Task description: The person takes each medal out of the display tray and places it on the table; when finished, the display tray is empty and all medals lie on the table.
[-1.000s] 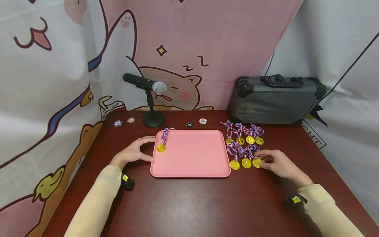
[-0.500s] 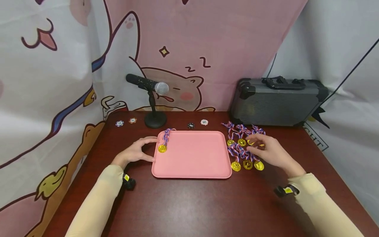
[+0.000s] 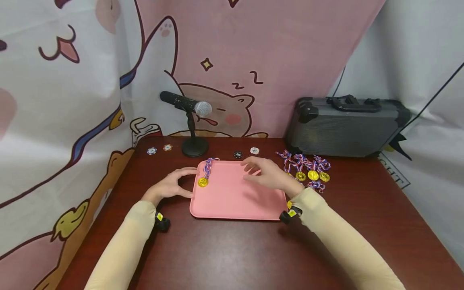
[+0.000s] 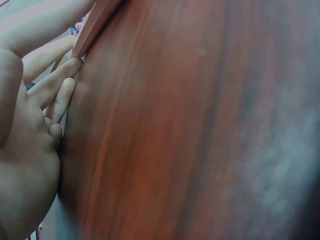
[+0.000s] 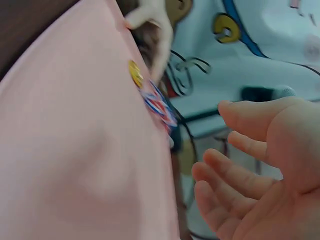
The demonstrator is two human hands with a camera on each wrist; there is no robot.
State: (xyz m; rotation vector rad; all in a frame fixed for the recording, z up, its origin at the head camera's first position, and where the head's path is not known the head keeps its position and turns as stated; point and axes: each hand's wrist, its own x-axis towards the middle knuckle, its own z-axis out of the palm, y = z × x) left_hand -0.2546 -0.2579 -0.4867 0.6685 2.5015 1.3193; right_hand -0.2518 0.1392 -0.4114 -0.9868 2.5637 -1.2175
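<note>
The pink tray (image 3: 239, 205) lies on the table with one gold medal (image 3: 203, 182) and its red, white and blue ribbon at the left end. My left hand (image 3: 168, 188) is at the tray's left edge, thumb and fingers spread and touching the rim. In the left wrist view, fingertips (image 4: 74, 62) are against the tray's side. Above the tray's right half hovers my right hand (image 3: 266, 173), empty, fingers loosely bent; the right wrist view shows nothing in its palm (image 5: 280, 200). Several more medals (image 3: 313, 175) lie right of the tray, some hidden by the right forearm.
Behind the tray stands a microphone (image 3: 185, 103) on a round-based stand. A grey hard case (image 3: 348, 133) is at the back right. Poker chips, one black (image 3: 238, 154) and one white (image 3: 254, 150), lie behind the tray, and two more at the back left.
My right hand has left the medals and moved left over the tray, carrying nothing. The left hand stays at the tray's edge. The head view has shifted slightly.
</note>
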